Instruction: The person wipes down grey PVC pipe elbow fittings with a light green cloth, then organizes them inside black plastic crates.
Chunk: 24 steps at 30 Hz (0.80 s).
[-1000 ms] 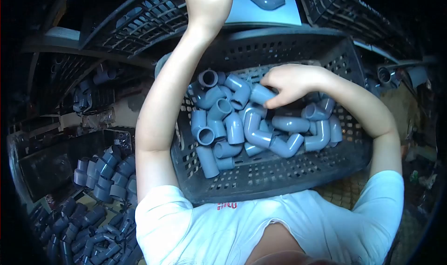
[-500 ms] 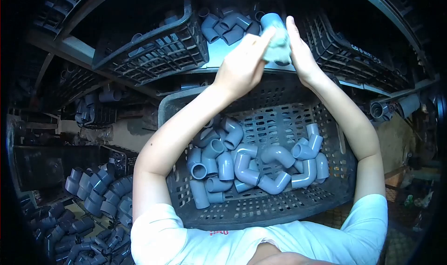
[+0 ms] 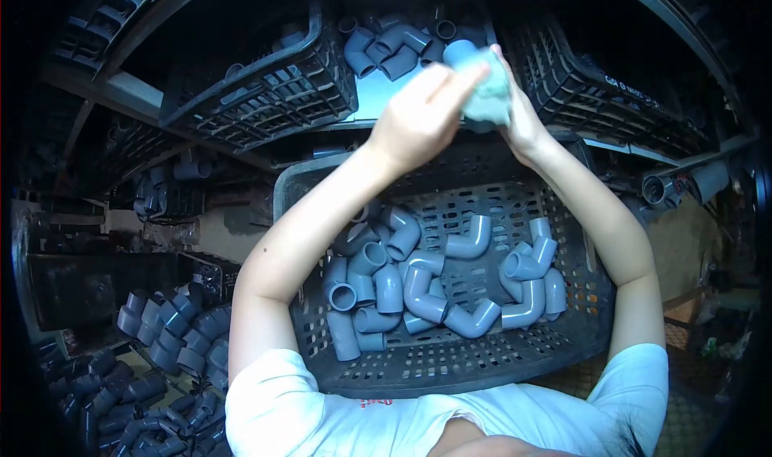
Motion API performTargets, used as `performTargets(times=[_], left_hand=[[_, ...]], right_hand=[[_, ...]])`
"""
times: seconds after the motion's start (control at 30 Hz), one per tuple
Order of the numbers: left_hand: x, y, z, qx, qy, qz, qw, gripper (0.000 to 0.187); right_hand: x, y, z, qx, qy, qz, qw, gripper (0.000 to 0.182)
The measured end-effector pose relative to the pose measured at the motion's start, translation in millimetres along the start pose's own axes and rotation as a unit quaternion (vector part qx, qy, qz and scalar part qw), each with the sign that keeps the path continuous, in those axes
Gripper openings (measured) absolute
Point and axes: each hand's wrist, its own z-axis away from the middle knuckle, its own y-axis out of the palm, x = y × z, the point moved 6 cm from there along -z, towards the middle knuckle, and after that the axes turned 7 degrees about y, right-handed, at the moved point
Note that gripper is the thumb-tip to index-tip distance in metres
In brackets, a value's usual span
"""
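Note:
Above the far rim of a black crate (image 3: 450, 381), both my hands are around a grey pipe fitting (image 3: 460, 51) and a pale green cloth (image 3: 487, 99). My left hand (image 3: 418, 115) is closed, its fingers against the fitting and the cloth's left side. My right hand (image 3: 524, 121) wraps the cloth from the right; its fingers are partly hidden behind it. Motion blurs the cloth and fingertips, and the cloth covers most of the fitting. Several grey pipe elbows (image 3: 426, 292) lie in the crate below, one elbow (image 3: 473, 240) near its middle.
Behind my hands, several elbows (image 3: 398, 51) sit on a light shelf between a left crate (image 3: 265, 95) and a right crate (image 3: 595, 87). Piled grey fittings (image 3: 173, 332) stand at lower left. More pipe pieces (image 3: 683, 185) are at far right.
My hands, the cloth and the fitting have shifted slightly toward me. In the crate, the middle elbow's place differs: one now lies farther back and another shows farther right.

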Motion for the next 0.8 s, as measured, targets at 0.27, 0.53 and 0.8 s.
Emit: performTargets(times=[0.27,0.53,0.8], left_hand=[[-15.6,9.6,12.3,0.044,0.043,-0.016,0.998,0.054],[-1.9,-0.4,3.7,0.050,0.059,-0.066,0.995,0.055],[-19.4,3.0,-1.6,0.070,0.140,-0.151,0.976,0.056]], right_hand=[[-16.4,-10.4,-10.3,0.036,0.127,-0.080,0.988,0.072],[-3.9,-6.0,-9.6,0.087,0.132,-0.155,0.975,0.064],[-2.7,-12.4,-5.5,0.059,0.096,-0.110,0.988,0.071]])
